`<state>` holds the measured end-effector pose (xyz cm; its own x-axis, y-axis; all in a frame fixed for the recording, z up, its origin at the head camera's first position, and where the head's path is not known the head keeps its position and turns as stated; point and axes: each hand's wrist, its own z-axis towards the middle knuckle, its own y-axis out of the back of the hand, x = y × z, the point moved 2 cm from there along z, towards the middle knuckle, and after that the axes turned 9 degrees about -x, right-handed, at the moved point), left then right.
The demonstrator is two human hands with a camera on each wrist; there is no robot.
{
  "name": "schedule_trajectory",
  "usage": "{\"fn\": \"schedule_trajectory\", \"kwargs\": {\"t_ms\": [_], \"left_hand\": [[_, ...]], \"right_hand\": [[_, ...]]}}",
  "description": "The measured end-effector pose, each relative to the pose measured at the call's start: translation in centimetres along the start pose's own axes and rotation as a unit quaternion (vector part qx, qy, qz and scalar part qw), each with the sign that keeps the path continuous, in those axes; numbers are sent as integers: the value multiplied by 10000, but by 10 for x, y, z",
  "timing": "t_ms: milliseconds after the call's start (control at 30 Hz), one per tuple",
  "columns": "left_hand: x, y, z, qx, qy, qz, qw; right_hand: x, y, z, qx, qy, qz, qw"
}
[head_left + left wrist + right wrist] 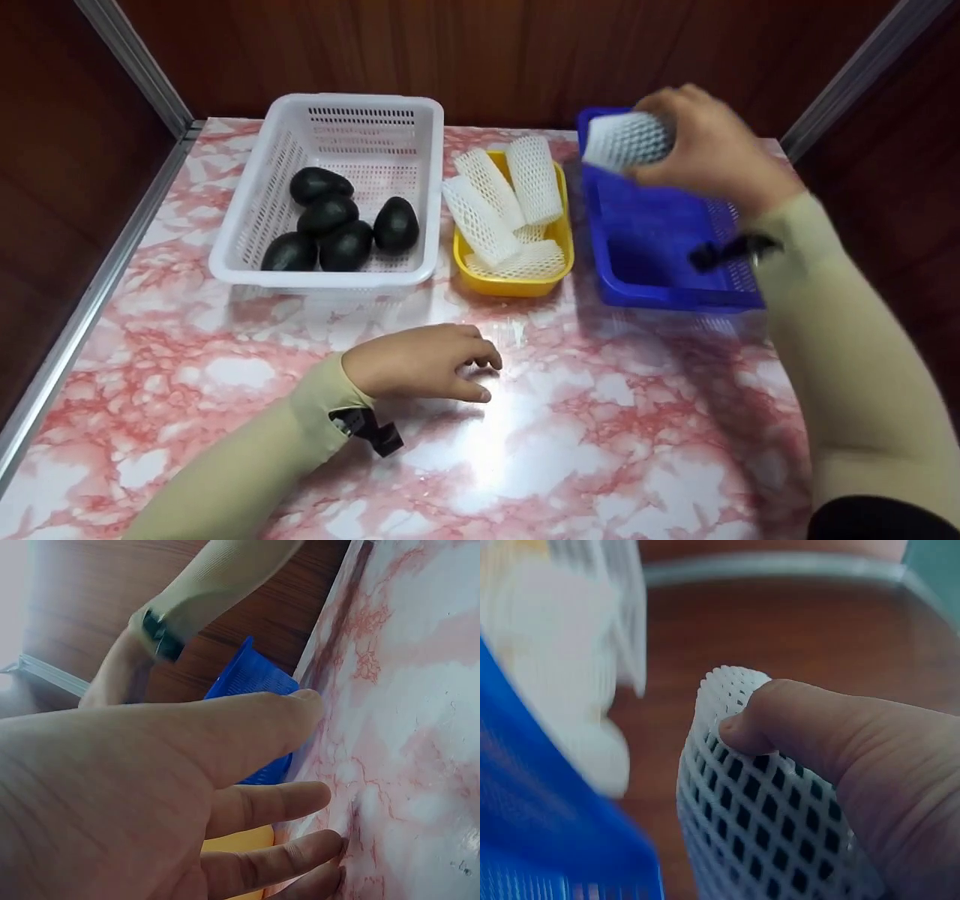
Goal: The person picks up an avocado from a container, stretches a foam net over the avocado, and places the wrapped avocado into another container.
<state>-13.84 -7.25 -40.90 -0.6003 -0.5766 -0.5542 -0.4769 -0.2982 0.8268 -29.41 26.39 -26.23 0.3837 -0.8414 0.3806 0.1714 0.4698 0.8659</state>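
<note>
In the head view my right hand grips an avocado in a white foam net sleeve, held above the blue basket. Dark skin shows through the mesh in the right wrist view, where my thumb presses on the foam net. My left hand hovers low over the table with its fingers loosely bent and nothing in them. Several bare avocados lie in the white basket at the left. Several white net sleeves fill the yellow basket in the middle.
The three baskets stand side by side on a red-and-white marbled table. Behind them rises a brown wood-grain wall, with metal strips along the side corners.
</note>
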Motion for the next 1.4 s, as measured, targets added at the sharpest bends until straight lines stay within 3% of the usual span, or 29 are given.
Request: {"fn": "schedule_trajectory", "kwargs": {"t_ms": [167, 267, 467, 667, 767, 933, 1200, 1400], "left_hand": [[0, -1, 0, -20, 44, -11, 10000], [0, -1, -1, -93, 29, -18, 10000], [1, -5, -3, -116, -19, 22, 9999], [-2, -8, 1, -185, -70, 95, 9998], [-3, -7, 3, -193, -104, 142, 9997], [-3, -6, 4, -180, -56, 202, 9996], [0, -7, 5, -203, -80, 318, 9993], [1, -7, 4, -286, -86, 393, 9988]], "right_hand": [[-36, -9, 37, 757, -920, -411, 9920], [-49, -23, 50, 927, -1264, -664, 9854], [-59, -58, 58, 1393, -1856, -870, 9688], [-57, -73, 60, 1849, -2266, -755, 9533], [-58, -78, 61, 1973, -2278, -797, 9502], [-61, -89, 60, 1862, -2073, -735, 9576], [-67, -93, 55, 1838, -2279, -285, 9558], [-51, -78, 57, 1795, -1907, -961, 9603]]}}
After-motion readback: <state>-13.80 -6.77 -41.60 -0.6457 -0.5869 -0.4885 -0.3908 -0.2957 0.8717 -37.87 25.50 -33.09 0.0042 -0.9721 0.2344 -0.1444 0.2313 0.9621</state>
